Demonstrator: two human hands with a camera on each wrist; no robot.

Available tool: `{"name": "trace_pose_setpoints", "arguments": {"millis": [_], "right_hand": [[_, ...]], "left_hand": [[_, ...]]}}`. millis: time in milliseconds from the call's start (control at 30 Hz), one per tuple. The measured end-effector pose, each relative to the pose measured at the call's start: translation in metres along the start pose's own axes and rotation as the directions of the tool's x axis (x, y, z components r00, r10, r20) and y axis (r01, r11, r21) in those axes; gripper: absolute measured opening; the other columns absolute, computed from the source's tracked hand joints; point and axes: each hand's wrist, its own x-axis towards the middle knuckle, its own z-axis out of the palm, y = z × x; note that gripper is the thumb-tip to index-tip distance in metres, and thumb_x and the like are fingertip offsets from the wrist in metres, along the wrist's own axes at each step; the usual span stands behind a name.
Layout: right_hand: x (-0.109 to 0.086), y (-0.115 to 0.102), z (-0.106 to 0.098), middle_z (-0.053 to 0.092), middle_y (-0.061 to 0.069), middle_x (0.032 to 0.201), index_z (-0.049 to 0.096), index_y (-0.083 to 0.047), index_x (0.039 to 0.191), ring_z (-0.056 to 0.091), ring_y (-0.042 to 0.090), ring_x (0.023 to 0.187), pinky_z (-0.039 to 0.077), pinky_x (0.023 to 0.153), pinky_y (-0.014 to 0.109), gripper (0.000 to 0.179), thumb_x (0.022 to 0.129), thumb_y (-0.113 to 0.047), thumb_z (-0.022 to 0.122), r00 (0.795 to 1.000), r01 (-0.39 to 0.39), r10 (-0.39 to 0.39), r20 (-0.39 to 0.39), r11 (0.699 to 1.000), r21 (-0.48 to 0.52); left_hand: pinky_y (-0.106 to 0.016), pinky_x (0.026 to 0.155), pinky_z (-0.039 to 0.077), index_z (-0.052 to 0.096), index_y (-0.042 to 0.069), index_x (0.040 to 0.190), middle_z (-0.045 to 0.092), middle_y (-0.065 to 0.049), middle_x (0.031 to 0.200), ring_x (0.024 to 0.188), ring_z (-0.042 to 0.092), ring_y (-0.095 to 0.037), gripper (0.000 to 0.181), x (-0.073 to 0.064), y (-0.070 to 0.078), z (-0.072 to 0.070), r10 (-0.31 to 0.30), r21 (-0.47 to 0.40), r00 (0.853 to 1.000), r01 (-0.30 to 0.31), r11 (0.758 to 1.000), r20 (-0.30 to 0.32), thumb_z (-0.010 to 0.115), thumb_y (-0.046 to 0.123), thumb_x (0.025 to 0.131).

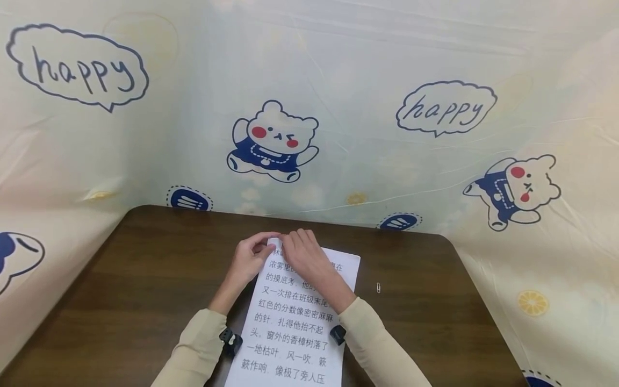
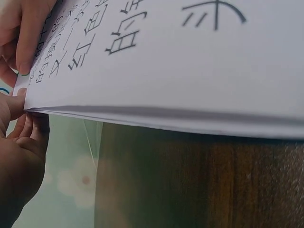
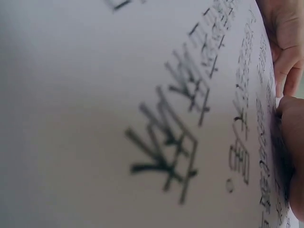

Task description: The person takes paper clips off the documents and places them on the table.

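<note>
Printed paper sheets (image 1: 290, 322), stacked and covered in large black Chinese characters, extend from the person toward the table's far side. At their far left corner, my left hand (image 1: 249, 258) pinches the edge, thumb on top and fingers underneath. My right hand (image 1: 309, 260) reaches across the page and grips the top edge beside the left fingertips, its fingers curled; I cannot tell whether something small is also between them. In the left wrist view, the layered side edge of the sheets (image 2: 142, 85) shows. A small pale paper clip (image 1: 378, 287) lies to the right of the paper.
The dark brown wooden table (image 1: 145, 290) has rounded far corners. Behind it and along both sides hangs a pale curtain (image 1: 348, 64) printed with cartoon bears, "happy" bubbles and orange slices. Black wrist devices (image 1: 231, 341) sit at both sleeve cuffs.
</note>
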Motion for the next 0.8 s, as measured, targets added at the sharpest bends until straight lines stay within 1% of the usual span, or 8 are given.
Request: {"name": "trace_pose_setpoints", "arguments": {"millis": [133,333,433,633,700,800], "right_hand": [[-0.0015,0.0015,0.0015,0.057,0.000,0.105,0.049,-0.008,0.130,0.046,0.015,0.094,0.042,0.091,0.030,0.030,0.104,-0.022,0.054,1.000,0.011,-0.011,0.006,1.000,-0.015],[-0.0022,0.0035,0.0016,0.056,0.001,0.104,0.049,-0.008,0.130,0.046,0.015,0.094,0.042,0.092,0.030,0.031,0.103,-0.022,0.056,1.000,0.005,-0.005,-0.003,1.000,0.011],[-0.0013,0.0036,0.0021,0.056,0.000,0.101,0.050,-0.008,0.128,0.046,0.014,0.092,0.042,0.091,0.030,0.030,0.103,-0.023,0.057,0.999,-0.006,0.006,-0.031,1.000,0.002],[-0.0027,0.0003,0.0057,0.057,0.001,0.098,0.052,-0.005,0.127,0.046,0.014,0.088,0.043,0.087,0.029,0.027,0.107,-0.023,0.048,0.994,-0.030,0.031,-0.100,1.000,0.009],[-0.0030,-0.0004,0.0065,0.058,0.001,0.099,0.052,-0.005,0.129,0.046,0.014,0.088,0.043,0.087,0.029,0.029,0.107,-0.023,0.047,0.994,-0.039,0.042,-0.106,0.999,0.028],[-0.0027,-0.0007,0.0061,0.060,0.000,0.102,0.051,-0.006,0.132,0.047,0.014,0.089,0.043,0.090,0.030,0.030,0.107,-0.023,0.047,0.992,-0.060,0.069,-0.103,0.994,0.089]], "left_hand": [[-0.024,0.062,0.055,0.068,0.015,0.128,0.069,-0.016,0.103,0.078,0.067,-0.021,0.029,0.0001,0.0007,0.0002,0.008,-0.003,1.000,-0.008,1.000,0.008,0.062,0.012,0.100],[-0.023,0.063,0.056,0.067,0.014,0.129,0.070,-0.017,0.104,0.078,0.068,-0.020,0.029,0.0000,0.0018,0.0008,0.022,0.004,1.000,-0.022,1.000,0.017,0.062,0.012,0.100],[-0.023,0.064,0.056,0.067,0.015,0.129,0.070,-0.016,0.104,0.079,0.068,-0.020,0.030,0.0005,0.0044,0.0003,0.015,0.009,1.000,-0.015,1.000,0.014,0.062,0.013,0.100],[-0.023,0.064,0.056,0.067,0.016,0.129,0.069,-0.015,0.104,0.079,0.067,-0.020,0.030,-0.0015,0.0061,0.0003,-0.021,0.012,1.000,0.021,1.000,0.014,0.062,0.014,0.100],[-0.023,0.064,0.056,0.067,0.016,0.129,0.068,-0.015,0.104,0.079,0.067,-0.020,0.030,-0.0025,0.0058,0.0001,-0.023,0.012,1.000,0.023,1.000,0.011,0.062,0.013,0.100],[-0.023,0.064,0.055,0.068,0.015,0.128,0.069,-0.015,0.102,0.079,0.067,-0.019,0.029,-0.0034,0.0055,-0.0005,-0.009,0.013,1.000,0.009,1.000,0.005,0.062,0.013,0.100]]}}
